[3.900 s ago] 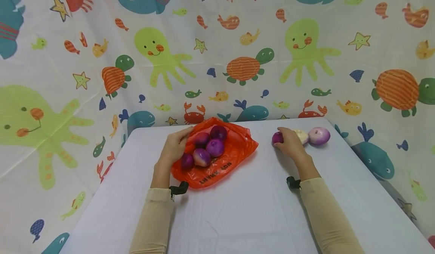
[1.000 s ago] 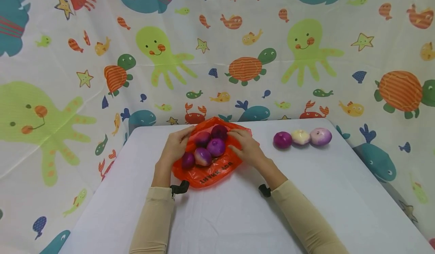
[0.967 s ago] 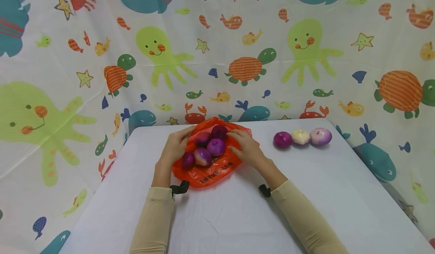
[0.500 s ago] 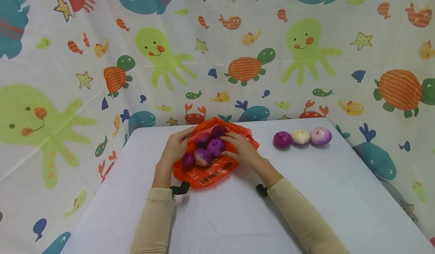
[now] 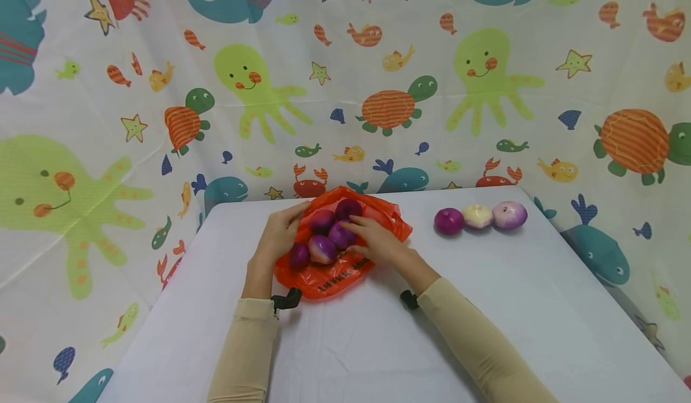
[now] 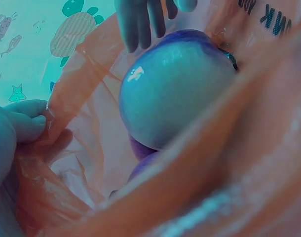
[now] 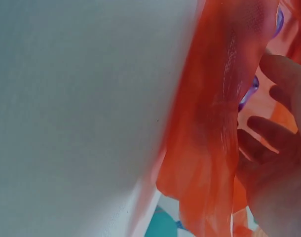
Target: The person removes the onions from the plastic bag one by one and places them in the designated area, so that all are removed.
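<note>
Several purple onions (image 5: 323,249) lie in an open red plastic bag (image 5: 324,284) on the white table. At the bag's left edge, my left hand (image 5: 278,235) pinches the plastic; the left wrist view shows its thumb and fingers on the bag's rim (image 6: 66,98). My right hand (image 5: 378,241) reaches over the bag's right side, fingers spread and slightly bent around the right-hand onion (image 5: 340,235); whether they touch it I cannot tell. In the right wrist view, the right hand (image 7: 279,148) is inside the opening, beyond the red plastic (image 7: 205,118).
To the right of the bag, three onions stand in a row near the table's back edge: a dark purple one (image 5: 449,221), a pale one (image 5: 477,217) and a light purple one (image 5: 510,215). Behind the white table (image 5: 345,343) hangs a curtain (image 5: 335,49) with sea animals.
My right hand has left the dark purple onion in the row and moved left over the bag, then further in towards the onions there. My left hand has stayed on the bag's edge.
</note>
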Demonstrator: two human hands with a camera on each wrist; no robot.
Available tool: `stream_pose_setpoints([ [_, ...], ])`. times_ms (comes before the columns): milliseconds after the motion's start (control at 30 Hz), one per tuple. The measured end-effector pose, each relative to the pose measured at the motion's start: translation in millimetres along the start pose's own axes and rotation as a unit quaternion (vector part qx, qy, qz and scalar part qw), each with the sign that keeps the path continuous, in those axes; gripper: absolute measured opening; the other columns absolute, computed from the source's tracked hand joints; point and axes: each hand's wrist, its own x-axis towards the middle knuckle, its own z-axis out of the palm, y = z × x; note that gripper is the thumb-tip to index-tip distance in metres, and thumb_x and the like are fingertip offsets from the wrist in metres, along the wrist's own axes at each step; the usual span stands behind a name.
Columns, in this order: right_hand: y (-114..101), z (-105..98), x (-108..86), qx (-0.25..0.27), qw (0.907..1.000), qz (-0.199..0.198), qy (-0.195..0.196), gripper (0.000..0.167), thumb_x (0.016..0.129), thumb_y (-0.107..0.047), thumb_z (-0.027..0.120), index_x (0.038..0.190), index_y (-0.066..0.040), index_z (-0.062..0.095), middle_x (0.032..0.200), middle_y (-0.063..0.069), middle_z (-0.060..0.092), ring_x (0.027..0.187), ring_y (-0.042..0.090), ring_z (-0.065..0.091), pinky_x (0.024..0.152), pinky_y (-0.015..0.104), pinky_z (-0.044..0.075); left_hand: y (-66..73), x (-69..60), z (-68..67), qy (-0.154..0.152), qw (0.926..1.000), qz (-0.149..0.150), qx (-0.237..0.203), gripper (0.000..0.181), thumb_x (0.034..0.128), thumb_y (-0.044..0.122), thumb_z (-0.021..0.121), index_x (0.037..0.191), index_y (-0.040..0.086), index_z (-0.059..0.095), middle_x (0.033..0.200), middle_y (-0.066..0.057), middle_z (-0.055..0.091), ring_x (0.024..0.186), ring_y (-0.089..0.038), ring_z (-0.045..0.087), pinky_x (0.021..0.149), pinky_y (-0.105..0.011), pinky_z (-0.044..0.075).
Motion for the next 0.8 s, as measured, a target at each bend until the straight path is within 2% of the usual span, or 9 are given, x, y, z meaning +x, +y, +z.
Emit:
stream_pose_setpoints([
  [200,-0.5,3.3,2.0,-0.015,0.9998,0.001,-0.013,0.064,0.097,-0.030,0.075,0.155,-0.025,0.051,0.166,0.012,0.039,0.154,0.034,0.036,0.122,0.052,0.040,-0.3,-0.6,0.2,0.003,1.0000,0.003,0.002,0.041,0.1093,0.016,0.052,0.148,0.023,0.060,0.148,-0.008,0.062,0.140,-0.034,0.057,0.113,-0.055,0.048],
  [500,1.2,6.6,6.0,-0.007,0.9999,-0.005,-0.013,0.066,0.096,-0.027,0.076,0.156,-0.024,0.050,0.166,0.013,0.040,0.154,0.035,0.036,0.122,0.055,0.039,-0.2,-0.7,-0.4,0.005,1.0000,0.002,0.001,0.042,0.1087,0.015,0.053,0.148,0.026,0.060,0.146,-0.008,0.064,0.137,-0.034,0.059,0.111,-0.054,0.050],
  [800,-2.1,9.8,12.3,-0.018,0.9997,-0.002,-0.015,0.070,0.097,-0.024,0.075,0.160,-0.025,0.044,0.167,0.012,0.038,0.155,0.034,0.034,0.123,0.055,0.037,-1.5,-1.7,-2.0,0.003,0.9999,-0.012,-0.008,0.042,0.1086,0.017,0.054,0.149,0.029,0.060,0.148,-0.006,0.063,0.139,-0.032,0.057,0.112,-0.053,0.049],
])
